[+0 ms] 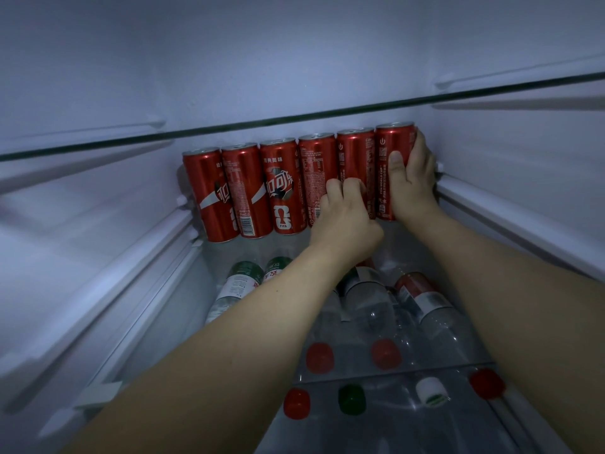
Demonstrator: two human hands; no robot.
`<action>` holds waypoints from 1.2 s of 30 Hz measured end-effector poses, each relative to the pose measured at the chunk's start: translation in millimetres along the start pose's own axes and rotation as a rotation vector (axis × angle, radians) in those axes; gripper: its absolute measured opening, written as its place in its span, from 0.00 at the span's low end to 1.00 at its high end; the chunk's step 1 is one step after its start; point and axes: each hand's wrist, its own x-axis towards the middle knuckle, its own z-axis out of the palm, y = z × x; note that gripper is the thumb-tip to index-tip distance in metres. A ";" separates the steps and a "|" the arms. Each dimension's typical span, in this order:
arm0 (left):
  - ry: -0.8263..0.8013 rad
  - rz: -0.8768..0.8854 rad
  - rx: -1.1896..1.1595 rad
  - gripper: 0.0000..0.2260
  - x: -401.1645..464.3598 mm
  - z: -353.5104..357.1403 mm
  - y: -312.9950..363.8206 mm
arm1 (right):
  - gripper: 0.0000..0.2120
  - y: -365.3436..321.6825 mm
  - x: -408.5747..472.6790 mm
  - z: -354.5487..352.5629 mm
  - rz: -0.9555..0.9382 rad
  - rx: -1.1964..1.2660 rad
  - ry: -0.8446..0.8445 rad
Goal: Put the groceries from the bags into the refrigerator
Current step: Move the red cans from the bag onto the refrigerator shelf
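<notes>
Squaring up the far row of cans.
Right hand (413, 178) clamped on end can (391, 165), left hand (343, 211) curled against neighbour can (355, 165); hard nudge could topple row.

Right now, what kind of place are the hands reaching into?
Most likely the inside of a refrigerator: white plastic walls, a clear glass shelf overhead, and a row of upright red soda cans above lying clear plastic water bottles.

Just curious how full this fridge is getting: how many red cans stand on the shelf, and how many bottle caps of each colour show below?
Red cans: 6
Red caps: 4
Green caps: 1
White caps: 1
Total: 12
</notes>
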 end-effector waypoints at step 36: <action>-0.346 -0.189 0.192 0.25 -45.0 -70.6 -7.8 | 0.26 -66.4 -84.2 -39.7 0.195 -0.225 -0.212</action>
